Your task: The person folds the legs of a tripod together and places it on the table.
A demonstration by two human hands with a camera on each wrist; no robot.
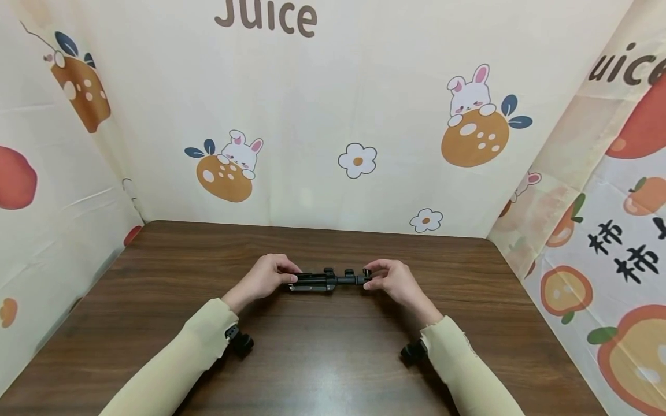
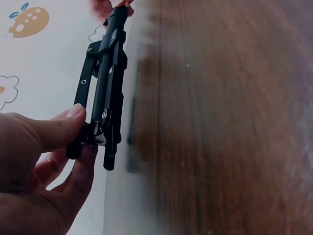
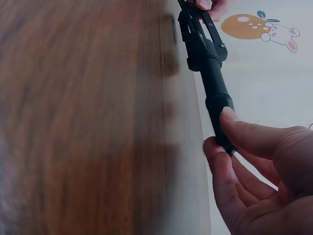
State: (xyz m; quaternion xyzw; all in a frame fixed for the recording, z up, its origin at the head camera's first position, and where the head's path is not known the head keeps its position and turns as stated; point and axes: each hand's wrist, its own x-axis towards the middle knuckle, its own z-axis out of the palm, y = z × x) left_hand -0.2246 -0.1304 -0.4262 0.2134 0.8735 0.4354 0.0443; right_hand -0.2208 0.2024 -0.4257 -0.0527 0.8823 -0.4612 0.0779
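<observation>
A small black folded tripod (image 1: 330, 279) lies crosswise between my two hands, close over the far half of the table. My left hand (image 1: 266, 278) pinches its left end between thumb and fingers, at the feet of the folded legs (image 2: 84, 81). At the other end, my right hand (image 1: 395, 282) grips the narrow tube end (image 3: 222, 127) with thumb and fingertips. Slim legs fold along the central column (image 2: 101, 88), with hinged braces between them. The outermost tip at the right is partly hidden by the fingers.
A brown wood-grain table (image 1: 322, 346) spreads beneath both arms. Behind it hangs a pale printed curtain (image 1: 312, 115) with rabbits, fruit and flowers, and more printed cloth (image 1: 588, 289) closes the sides. Each wrist carries a small black camera (image 1: 240, 342).
</observation>
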